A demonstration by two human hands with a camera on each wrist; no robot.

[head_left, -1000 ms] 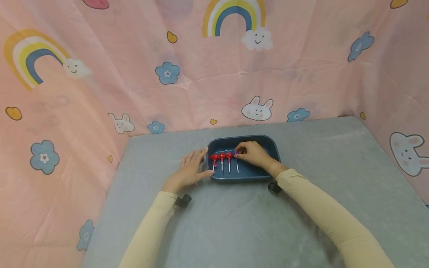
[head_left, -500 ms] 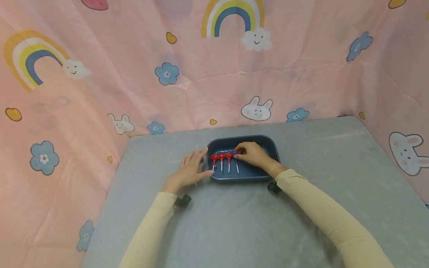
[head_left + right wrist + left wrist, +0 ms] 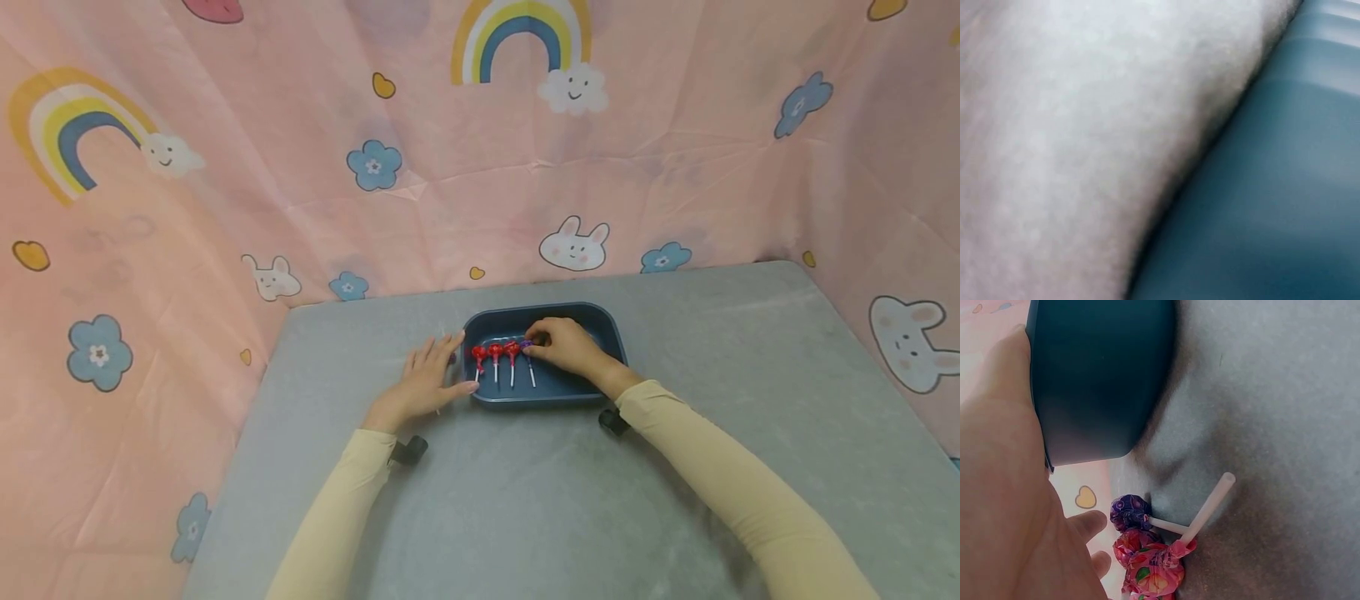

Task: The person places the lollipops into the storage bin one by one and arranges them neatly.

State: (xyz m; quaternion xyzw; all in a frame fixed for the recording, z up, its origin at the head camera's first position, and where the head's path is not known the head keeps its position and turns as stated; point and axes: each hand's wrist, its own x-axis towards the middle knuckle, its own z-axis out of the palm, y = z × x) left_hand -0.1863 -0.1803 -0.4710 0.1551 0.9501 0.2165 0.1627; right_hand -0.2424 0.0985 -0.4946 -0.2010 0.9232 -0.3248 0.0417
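Inside the dark blue tray (image 3: pixel 547 402), three red-wrapped lollipops (image 3: pixel 495 350) lie in a row, sticks toward me. At the right end of that row my right hand (image 3: pixel 573 346) pinches the head of a purple-wrapped lollipop (image 3: pixel 532 373), whose stick points toward me. My left hand (image 3: pixel 420 387) has its fingers extended, with forefinger and thumb against the tray's left end. Beneath it, the left wrist view has a purple lollipop (image 3: pixel 1127 512) and pink-wrapped lollipops (image 3: pixel 1159 575) on the table. The right wrist view is blurred, with the lollipop hidden.
The tray stands on a grey table (image 3: pixel 495 500) near its back edge. A pink printed cloth (image 3: pixel 450 225) hangs behind and at both sides. Each wrist carries a small black camera, such as the left one (image 3: pixel 409 451).
The purple lollipop's stick end has shifted very slightly to the right. Both hands have stayed almost where they were.
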